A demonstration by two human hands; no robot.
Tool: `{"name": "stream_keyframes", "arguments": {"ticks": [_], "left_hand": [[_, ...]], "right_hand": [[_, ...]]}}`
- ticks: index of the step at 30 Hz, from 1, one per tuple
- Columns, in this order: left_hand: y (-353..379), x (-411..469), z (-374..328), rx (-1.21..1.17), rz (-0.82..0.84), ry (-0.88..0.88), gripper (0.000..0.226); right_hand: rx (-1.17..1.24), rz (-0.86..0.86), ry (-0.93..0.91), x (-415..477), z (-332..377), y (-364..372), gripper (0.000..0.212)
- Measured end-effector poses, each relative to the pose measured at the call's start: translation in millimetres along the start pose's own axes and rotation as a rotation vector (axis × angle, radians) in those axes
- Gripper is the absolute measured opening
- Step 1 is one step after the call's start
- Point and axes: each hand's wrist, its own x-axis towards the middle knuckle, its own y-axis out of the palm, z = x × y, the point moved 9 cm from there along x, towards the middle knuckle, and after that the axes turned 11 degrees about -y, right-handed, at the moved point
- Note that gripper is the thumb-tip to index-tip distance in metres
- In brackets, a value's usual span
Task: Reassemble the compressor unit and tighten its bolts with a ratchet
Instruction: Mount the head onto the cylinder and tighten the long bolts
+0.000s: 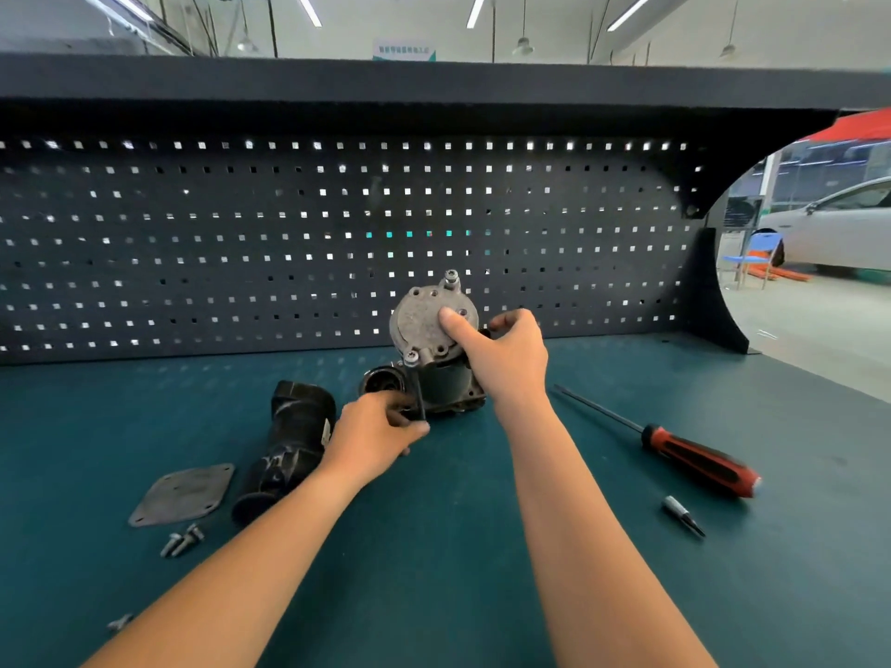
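gripping the compressor [424,325] with the right hand [508,359] — left hand [376,429] pinches a dark key [420,397] on its bolt [411,357].

Dark pegboard [337,243] behind teal benchtop [458,547] — ceiling strip lights [475,9].
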Motion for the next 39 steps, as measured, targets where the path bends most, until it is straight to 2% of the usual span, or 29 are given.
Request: {"name": "stream_keyframes", "arguments": {"ticks": [3, 5, 10, 19, 24, 28, 39], "left_hand": [[0, 8, -2, 0.01, -0.079, -0.004, 0.012], [-1, 10, -3, -0.017, -0.1, 0.002, 0.013], [20, 10, -10, 0.026, 0.036, 0.042, 0.019], [0, 10, 7, -0.108, -0.241, -0.004, 0.009], [6, 13, -1, -0.081, -0.213, 0.057, 0.01], [4, 15, -2, -0.058, -0.26, 0.093, 0.011], [6, 13, 3, -0.129, -0.277, 0.077, 0.012]], "right_hand": [[0.008, 0.026, 0.002, 1, -1, 2, 0.046], [0.015, 0.035, 0.006, 2, -2, 2, 0.045], [0.031, 0.036, 0.015, 3, -2, 3, 0.046], [0.041, 0.032, 0.003, 3, -1, 4, 0.045], [0.057, 0.027, 0.007, 2, -1, 3, 0.046], [0.086, 0.037, 0.028, 2, -4, 4, 0.048], [0.097, 0.044, 0.035, 2, -4, 4, 0.052]]}}
